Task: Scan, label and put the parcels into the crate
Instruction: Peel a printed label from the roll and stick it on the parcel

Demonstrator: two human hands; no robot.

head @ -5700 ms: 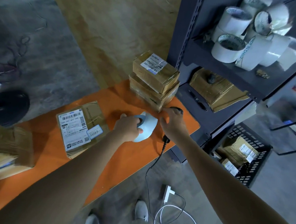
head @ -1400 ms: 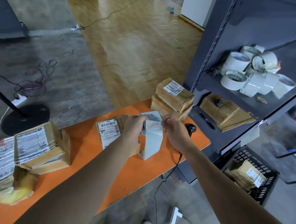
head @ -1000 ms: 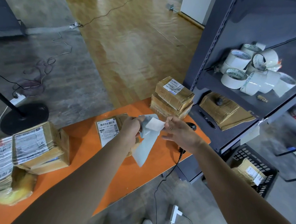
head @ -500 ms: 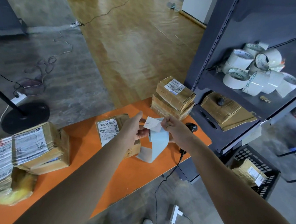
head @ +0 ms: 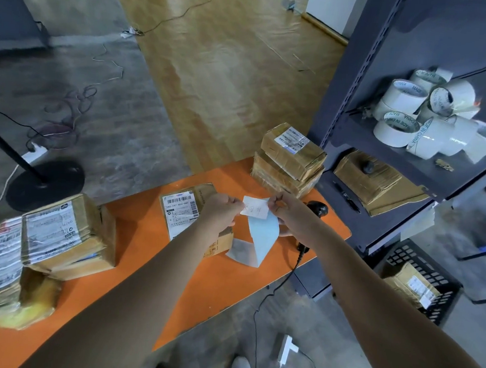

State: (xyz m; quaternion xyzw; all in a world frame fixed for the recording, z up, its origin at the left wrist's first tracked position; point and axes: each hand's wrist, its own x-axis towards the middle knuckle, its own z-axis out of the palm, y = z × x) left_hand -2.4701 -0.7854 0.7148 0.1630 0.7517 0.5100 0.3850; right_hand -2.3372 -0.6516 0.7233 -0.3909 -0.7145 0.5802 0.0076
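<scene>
while over the table (head: pixel 132 262), label (head: pixel 255 210) between both hands (head: pixel 222 211) (head: pixel 291 216)

An orange worktop (head: pixel 132 265) crosses a floor that is mottled grey (head: pixel 130 135) on the left and glossy wood planks (head: pixel 237 77) further back. Loose cables (head: pixel 191 7) trail over the wood towards a white wall (head: pixel 331 9). A round black stand base (head: pixel 46 184) with a slanting pole sits on the grey floor beyond the worktop. A tall dark grey metal shelving unit (head: pixel 355 76) rises at the worktop's right end, and soft light glances off the planks.
</scene>
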